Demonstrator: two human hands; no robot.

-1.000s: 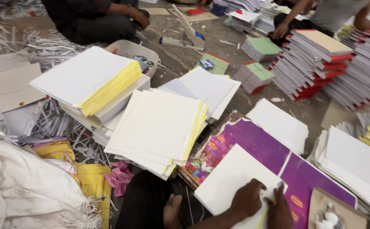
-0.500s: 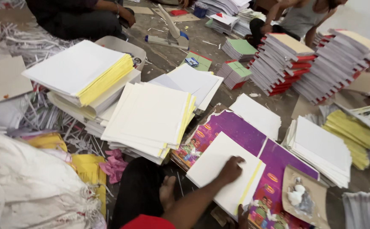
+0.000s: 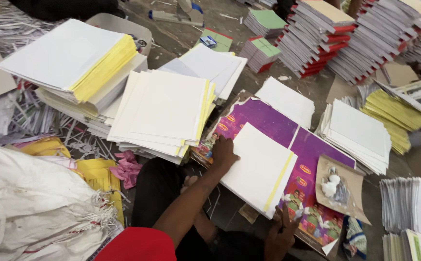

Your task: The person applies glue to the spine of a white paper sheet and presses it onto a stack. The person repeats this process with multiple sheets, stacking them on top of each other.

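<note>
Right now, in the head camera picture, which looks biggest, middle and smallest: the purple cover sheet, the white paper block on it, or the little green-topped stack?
1. Purple cover sheet, though partly covered.
2. White paper block, between left hand and right hand.
3. Green-topped stack; it sits farther away, so this is less sure.

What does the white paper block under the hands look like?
The white paper block is a flat, squarish stack of sheets with a yellow strip along its right edge. It lies tilted on a purple printed cover sheet. The left hand presses its left edge; the right hand touches its bottom corner.
</note>
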